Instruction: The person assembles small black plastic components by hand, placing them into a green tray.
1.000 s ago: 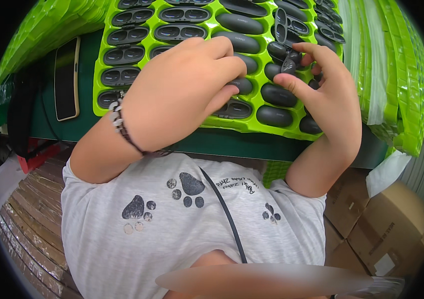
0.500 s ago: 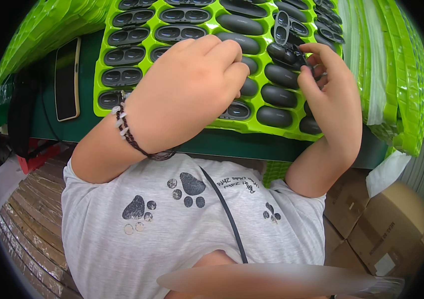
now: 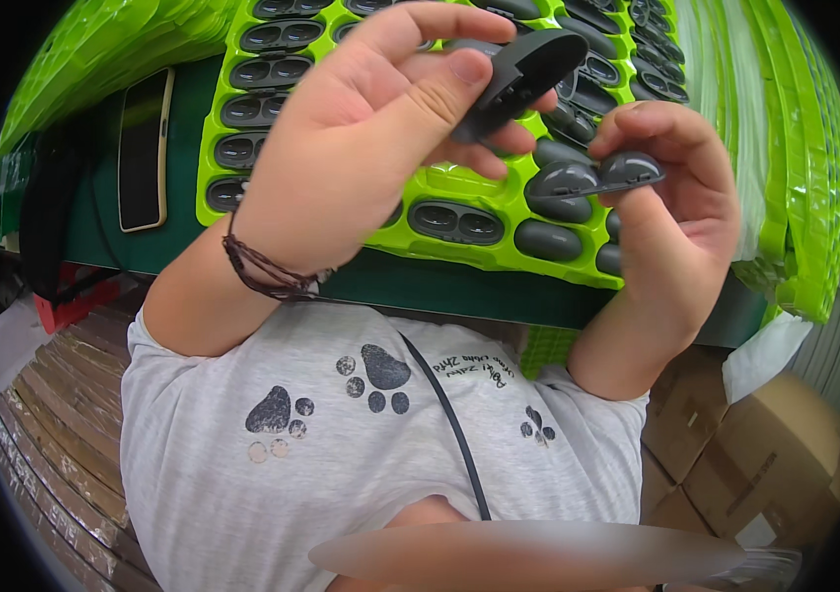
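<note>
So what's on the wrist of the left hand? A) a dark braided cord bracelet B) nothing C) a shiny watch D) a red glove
A: a dark braided cord bracelet wraps the wrist of the left hand, which holds a dark grey plastic shell.

Factory bench, stacked green part trays (image 3: pixel 785 148), cartons (image 3: pixel 765 464)

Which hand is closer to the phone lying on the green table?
The left hand. It is raised just right of the phone, holding a dark grey shell. The right hand is much farther right, pinching another grey part.
</note>
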`<move>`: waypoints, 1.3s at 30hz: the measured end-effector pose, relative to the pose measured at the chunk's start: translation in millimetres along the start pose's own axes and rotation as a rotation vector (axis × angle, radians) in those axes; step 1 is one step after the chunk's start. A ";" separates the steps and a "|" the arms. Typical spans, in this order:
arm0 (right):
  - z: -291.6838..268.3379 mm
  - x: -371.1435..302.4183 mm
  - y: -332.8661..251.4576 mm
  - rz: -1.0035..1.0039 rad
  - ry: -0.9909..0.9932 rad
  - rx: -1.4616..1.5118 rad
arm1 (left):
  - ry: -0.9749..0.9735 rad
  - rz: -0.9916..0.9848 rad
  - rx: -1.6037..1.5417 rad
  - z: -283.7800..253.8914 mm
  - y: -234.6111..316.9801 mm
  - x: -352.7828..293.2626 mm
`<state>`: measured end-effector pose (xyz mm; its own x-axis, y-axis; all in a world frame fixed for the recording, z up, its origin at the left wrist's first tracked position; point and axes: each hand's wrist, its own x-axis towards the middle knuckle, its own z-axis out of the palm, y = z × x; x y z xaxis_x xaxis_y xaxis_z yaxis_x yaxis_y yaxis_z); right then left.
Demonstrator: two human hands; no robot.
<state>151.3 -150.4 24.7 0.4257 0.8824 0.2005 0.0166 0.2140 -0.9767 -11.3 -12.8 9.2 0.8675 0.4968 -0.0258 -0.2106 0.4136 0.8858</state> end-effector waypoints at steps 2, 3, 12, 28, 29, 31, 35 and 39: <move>-2.4 4.3 12.6 0.076 -0.067 0.171 | -0.007 -0.104 -0.188 5.3 8.7 -6.2; -4.4 5.2 16.5 0.154 -0.119 0.334 | -0.029 -0.216 -0.382 7.1 11.1 -6.7; 8.4 6.0 15.8 0.291 -0.029 0.543 | 0.013 0.222 0.006 8.9 -23.2 1.9; 18.2 8.4 24.0 -0.172 0.314 -0.039 | 0.047 0.193 0.186 2.3 -17.5 0.2; 15.4 7.6 22.8 -0.171 0.314 -0.039 | 0.047 0.192 0.186 1.4 -16.6 1.4; 7.7 4.7 19.8 -0.079 0.208 0.006 | 0.069 0.171 0.265 0.6 -13.0 2.2; 8.1 6.2 26.0 -0.180 0.257 -0.074 | 0.113 0.252 0.188 -3.7 -15.4 3.5; 9.6 5.1 24.4 -0.307 0.214 -0.032 | 0.239 0.110 0.222 -14.5 -15.7 0.6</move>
<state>145.1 -136.7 2.6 0.5758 0.6712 0.4668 0.1998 0.4382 -0.8764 -14.1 -7.9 -11.4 0.7095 0.7047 -0.0090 -0.1712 0.1848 0.9677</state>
